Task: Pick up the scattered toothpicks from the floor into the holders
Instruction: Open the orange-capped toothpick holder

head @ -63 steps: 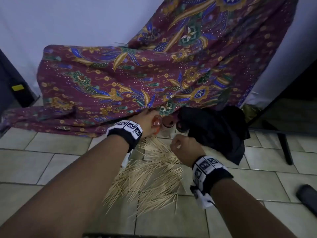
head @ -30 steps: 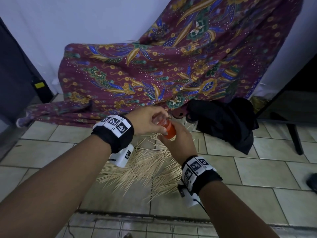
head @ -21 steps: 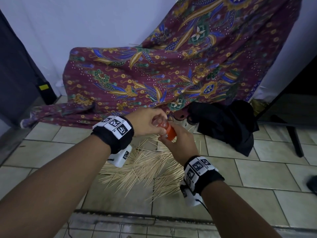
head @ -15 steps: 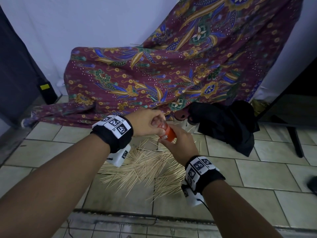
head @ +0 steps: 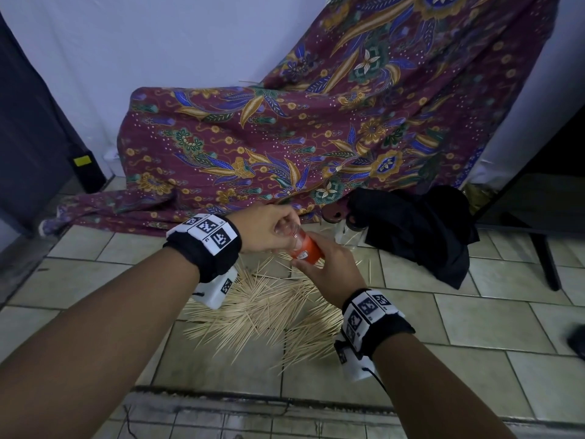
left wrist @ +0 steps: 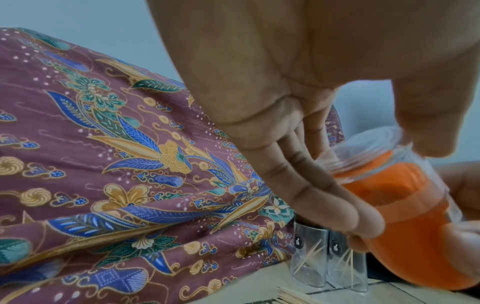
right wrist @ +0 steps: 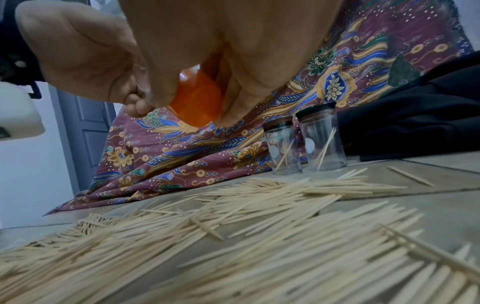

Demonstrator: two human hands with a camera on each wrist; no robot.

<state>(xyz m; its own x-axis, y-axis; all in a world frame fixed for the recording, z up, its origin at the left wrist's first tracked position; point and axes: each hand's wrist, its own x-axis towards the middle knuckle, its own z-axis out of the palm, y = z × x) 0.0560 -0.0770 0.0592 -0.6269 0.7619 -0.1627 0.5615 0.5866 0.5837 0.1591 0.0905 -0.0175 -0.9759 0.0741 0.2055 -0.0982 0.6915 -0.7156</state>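
Observation:
My right hand (head: 319, 261) grips the body of an orange toothpick holder (head: 307, 248), tilted above the floor. My left hand (head: 285, 231) pinches the holder's clear top (left wrist: 374, 150) between thumb and fingers. The holder's orange base (right wrist: 197, 100) shows under my right palm. A wide pile of scattered toothpicks (head: 269, 312) lies on the tiles beneath both hands. Two clear jars (right wrist: 283, 146) (right wrist: 323, 139) with dark lids stand at the cloth's edge, each with a few toothpicks inside.
A patterned maroon cloth (head: 285, 147) drapes over something against the wall behind the jars. A black garment (head: 418, 229) lies on the floor at the right, next to a dark furniture leg (head: 544, 258). A raised floor edge (head: 253, 403) runs near me.
My left hand lifted the orange holder from the floor by the cloth, and my right hand took hold of its body. Over the last second both hands stay on it almost unmoved.

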